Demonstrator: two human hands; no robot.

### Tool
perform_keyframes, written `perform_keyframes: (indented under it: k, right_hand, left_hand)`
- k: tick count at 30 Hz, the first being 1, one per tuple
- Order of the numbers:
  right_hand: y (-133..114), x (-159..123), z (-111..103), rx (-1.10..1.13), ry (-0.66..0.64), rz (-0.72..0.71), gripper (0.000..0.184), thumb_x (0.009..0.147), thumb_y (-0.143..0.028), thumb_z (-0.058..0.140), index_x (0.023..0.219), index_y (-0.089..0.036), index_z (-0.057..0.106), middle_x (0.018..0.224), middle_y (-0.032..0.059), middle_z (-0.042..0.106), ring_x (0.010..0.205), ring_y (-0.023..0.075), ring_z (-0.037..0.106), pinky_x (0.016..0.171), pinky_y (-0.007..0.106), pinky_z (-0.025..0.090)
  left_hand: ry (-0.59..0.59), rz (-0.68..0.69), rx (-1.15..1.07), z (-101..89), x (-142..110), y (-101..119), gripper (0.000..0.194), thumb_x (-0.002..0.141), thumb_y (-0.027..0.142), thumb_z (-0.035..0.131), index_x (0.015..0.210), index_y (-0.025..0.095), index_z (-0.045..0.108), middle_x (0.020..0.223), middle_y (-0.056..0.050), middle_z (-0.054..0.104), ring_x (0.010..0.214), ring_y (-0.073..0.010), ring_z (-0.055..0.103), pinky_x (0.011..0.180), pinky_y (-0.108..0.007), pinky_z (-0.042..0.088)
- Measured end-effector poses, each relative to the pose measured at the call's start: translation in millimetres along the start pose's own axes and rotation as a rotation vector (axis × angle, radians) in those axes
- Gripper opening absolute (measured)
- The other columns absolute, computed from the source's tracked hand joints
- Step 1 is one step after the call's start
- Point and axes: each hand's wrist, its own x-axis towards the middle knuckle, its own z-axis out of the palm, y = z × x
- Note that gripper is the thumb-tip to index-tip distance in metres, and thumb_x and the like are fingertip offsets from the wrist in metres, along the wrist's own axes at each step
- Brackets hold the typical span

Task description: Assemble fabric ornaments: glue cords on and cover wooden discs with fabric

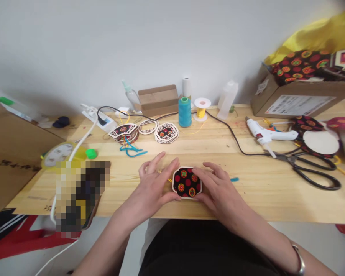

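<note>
As your two hands meet near the front edge of the wooden table [126, 207], a small floral panel [186, 183], black with red and green-centred flowers inside a pale frame, lies flat between them, directly before your dark-clothed torso. Your left hand [158, 184] brackets the panel's left side, thumb at the lower corner and forefinger by the upper one; your right hand [217, 188] mirrors it, its thumb at the lower right and a fingertip over the upper right corner. The grip is narrow, closed around the panel's edges, leaving most of the printed face uncovered in the middle. A yellow cord [169, 179] runs from the panel's left side beneath your left hand, and a short blue piece [235, 179] shows just beyond your right. Farther right lie black-handled scissors [314, 170], with a white glue gun [268, 134] behind them. Past your hands, a stack of lattice pieces [166, 132] sits near a blue thread cone [184, 113] and a yellow spool [201, 111]. Farthest back, an open brown carton [159, 100] stands by the pale wall [161, 38].
</note>
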Motion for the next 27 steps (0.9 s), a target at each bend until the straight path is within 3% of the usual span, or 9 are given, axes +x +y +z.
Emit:
perform_keyframes:
  k: [13, 21, 27]
  right_hand:
    - [-5, 5, -4, 0.007, -0.048, 0.034, 0.052, 0.08, -0.012, 0.062, 0.13, -0.013, 0.048, 0.126, 0.013, 0.06, 0.121, 0.0306, 0.044, 0.097, 0.049, 0.044]
    - [-9, 7, -7, 0.065, -0.076, 0.058, 0.055, 0.081, -0.014, 0.064, 0.133, -0.015, 0.044, 0.129, 0.0104, 0.057, 0.124, 0.0292, 0.039, 0.103, 0.048, 0.038]
    - [-14, 9, -15, 0.096, -0.1, 0.089, 0.053, 0.082, -0.014, 0.061, 0.133, -0.017, 0.045, 0.131, 0.0095, 0.055, 0.126, 0.0289, 0.038, 0.104, 0.048, 0.035]
  left_hand:
    - [0.04, 0.001, 0.09, 13.3, 1, 0, 0.075, 0.078, 0.041, 0.069, 0.14, 0.018, 0.033, 0.13, -0.017, 0.058, 0.141, -0.0307, 0.024, 0.107, -0.054, 0.014]
    - [0.017, -0.051, 0.094, 18.2, 0, -6, 0.075, 0.077, 0.04, 0.069, 0.141, 0.023, 0.034, 0.133, -0.014, 0.056, 0.141, -0.0315, 0.023, 0.105, -0.055, 0.019]
    - [0.038, -0.035, 0.109, 19.4, 2, -14, 0.064, 0.077, 0.037, 0.068, 0.136, 0.028, 0.044, 0.138, -0.013, 0.052, 0.136, -0.0344, 0.033, 0.102, -0.054, 0.027]
